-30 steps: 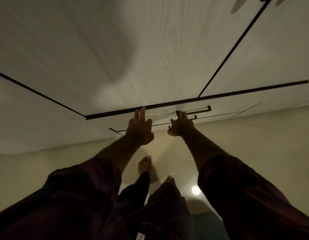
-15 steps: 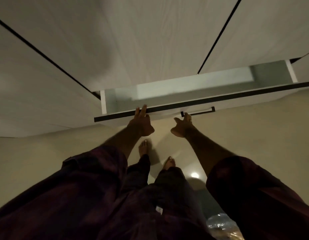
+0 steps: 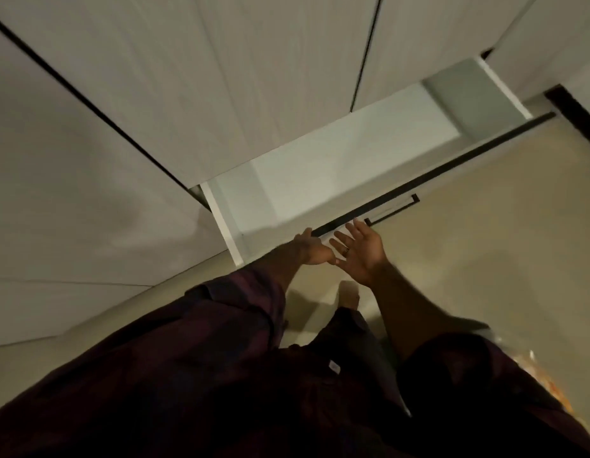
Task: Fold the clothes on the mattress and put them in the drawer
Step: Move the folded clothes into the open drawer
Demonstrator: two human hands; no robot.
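While the drawer (image 3: 336, 166) stands open, left hand (image 3: 312, 249) touches its near edge, grip unclear; right hand (image 3: 359, 254) beside, fingers spread.

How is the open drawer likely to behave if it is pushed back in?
The drawer should probably slide straight rather than tip, being held in the cabinet opening. Its visible interior holds nothing, so it likely feels light. It is wide, and the left hand touches its front edge left of the handle, so an off-centre push might skew it.
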